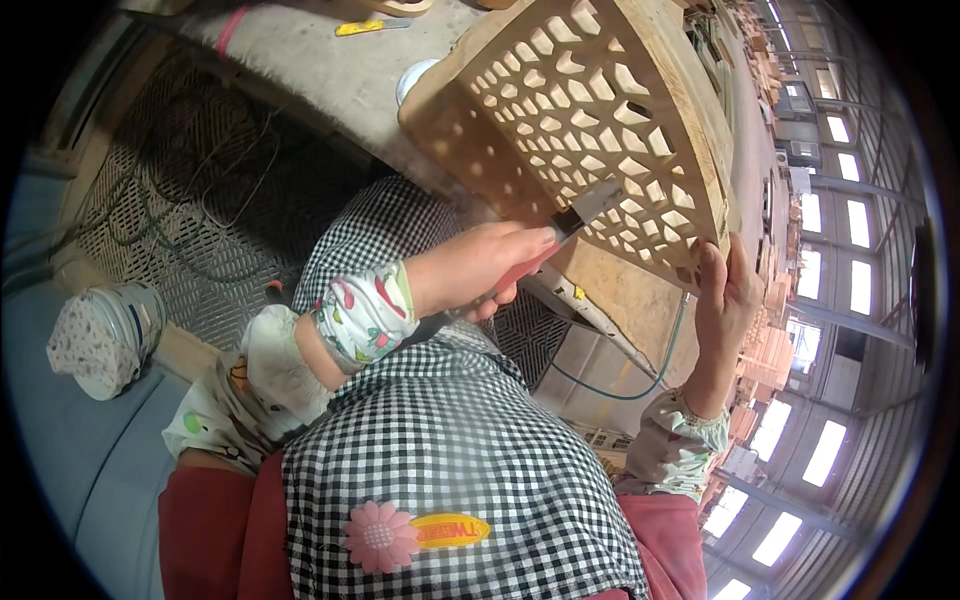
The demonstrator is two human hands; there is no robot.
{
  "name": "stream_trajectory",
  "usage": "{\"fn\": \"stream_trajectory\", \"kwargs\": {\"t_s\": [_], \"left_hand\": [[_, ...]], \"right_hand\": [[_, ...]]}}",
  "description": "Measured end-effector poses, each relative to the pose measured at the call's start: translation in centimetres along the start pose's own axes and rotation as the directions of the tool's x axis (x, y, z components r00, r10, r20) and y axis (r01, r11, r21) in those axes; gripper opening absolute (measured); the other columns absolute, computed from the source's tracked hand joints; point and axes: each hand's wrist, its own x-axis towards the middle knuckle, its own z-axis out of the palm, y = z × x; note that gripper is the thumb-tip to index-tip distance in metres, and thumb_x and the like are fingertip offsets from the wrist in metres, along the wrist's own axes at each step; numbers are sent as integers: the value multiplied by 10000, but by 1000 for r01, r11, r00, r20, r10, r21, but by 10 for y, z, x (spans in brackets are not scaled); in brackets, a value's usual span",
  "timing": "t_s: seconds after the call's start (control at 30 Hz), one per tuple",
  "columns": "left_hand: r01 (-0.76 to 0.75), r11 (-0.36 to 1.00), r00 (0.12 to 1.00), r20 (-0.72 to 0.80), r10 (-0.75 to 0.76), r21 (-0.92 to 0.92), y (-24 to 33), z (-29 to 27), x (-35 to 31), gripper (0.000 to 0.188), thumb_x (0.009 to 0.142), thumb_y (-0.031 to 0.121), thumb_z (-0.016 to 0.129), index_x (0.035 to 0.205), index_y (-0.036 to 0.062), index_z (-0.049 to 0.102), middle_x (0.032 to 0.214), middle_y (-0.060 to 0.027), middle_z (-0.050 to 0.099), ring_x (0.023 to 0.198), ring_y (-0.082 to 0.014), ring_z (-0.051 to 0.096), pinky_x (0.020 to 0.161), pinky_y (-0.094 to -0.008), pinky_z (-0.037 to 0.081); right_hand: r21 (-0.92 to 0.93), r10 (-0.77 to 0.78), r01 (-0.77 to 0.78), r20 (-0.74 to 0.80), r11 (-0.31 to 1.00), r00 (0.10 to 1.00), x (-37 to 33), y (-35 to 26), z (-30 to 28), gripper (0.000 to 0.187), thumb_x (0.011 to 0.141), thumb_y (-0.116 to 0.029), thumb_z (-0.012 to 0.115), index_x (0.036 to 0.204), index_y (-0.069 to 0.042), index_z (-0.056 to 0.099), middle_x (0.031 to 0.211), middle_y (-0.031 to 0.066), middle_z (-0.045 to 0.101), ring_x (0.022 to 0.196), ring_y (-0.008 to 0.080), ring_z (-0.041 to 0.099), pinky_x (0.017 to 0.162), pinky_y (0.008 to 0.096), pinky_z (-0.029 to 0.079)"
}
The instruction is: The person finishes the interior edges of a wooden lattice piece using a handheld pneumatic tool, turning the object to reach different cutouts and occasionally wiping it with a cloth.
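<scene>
My left hand [485, 262] is closed around the red handle of a tool with a flat grey blade [600, 200]. The blade reaches up and to the right, in front of a pale wooden lattice panel [655, 140] with rows of cut-out holes. I cannot tell whether its tip touches the wood. The panel stands tilted, and a solid wooden side [465, 150] joins it on the left, with light spots falling on it. My right hand [728, 285] grips the panel's near right corner, thumb toward me and fingers behind the edge.
A yellow utility knife [372, 27] lies on the grey worktop [310, 60] at the back. Below the panel runs a thin green hose [640, 395]. A cloth-covered round stool or container [105, 340] stands at the left, and cables [215, 190] lie on the dark mat.
</scene>
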Motion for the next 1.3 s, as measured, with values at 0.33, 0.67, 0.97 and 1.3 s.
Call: {"fn": "stream_trajectory", "kwargs": {"t_s": [0.33, 0.67, 0.97, 1.3], "left_hand": [[-84, 993, 996, -3, 85, 78, -26, -16, -44, 491, 1117, 299, 558, 1496, 14, 428, 785, 4, 571, 485, -43, 503, 421, -217, 420], [-55, 981, 980, -176, 89, 187, -29, -12, -49, 566, 1075, 189, 604, 1584, 47, 402, 827, 1, 574, 536, -56, 506, 457, -225, 412], [36, 978, 969, -245, 16, 205, -38, -6, -28, 577, 1050, 215, 673, 1543, -8, 472, 853, 25, 602, 541, -37, 512, 465, -204, 412], [177, 947, 958, -269, -102, 269, -42, 18, 9, 536, 1044, 235, 687, 1507, 13, 533, 902, 20, 649, 556, -34, 516, 489, -203, 412]], "right_hand": [[66, 166, -161, -80, 985, 983, 8, 7, 5, 329, 1076, -277, 665, 940, 22, 645, 720, 73, 644, 641, 102, 639, 592, 296, 516], [391, 468, -447, 46, 805, 883, 37, 102, -20, 432, 1057, -438, 686, 923, -28, 708, 750, 37, 674, 589, 105, 599, 559, 278, 483], [574, 626, -591, 167, 566, 762, -40, 207, 19, 403, 1058, -447, 668, 921, -72, 721, 776, 5, 681, 636, 100, 624, 573, 263, 494], [596, 732, -673, 198, 438, 652, -97, 299, 117, 438, 1026, -430, 697, 1131, -9, 761, 912, 45, 768, 822, 195, 719, 757, 337, 558]]}}
